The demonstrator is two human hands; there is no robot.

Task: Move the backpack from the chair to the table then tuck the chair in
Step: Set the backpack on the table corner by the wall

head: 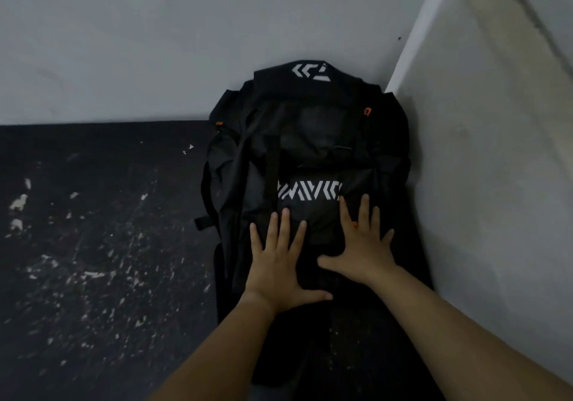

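A black backpack (310, 140) with white chevron lettering lies on a dark, scuffed table top (93, 245), its top end leaning into the corner where two walls meet. My left hand (279, 264) rests flat on the lower front of the backpack, fingers spread. My right hand (362, 245) lies flat beside it, just below the white lettering, fingers also spread. Neither hand grips anything. The chair is not in view.
A pale wall (155, 43) runs along the back edge of the table. A second white wall (480, 168) stands close along the backpack's right side. The table's worn dark surface stretches to the left of the backpack.
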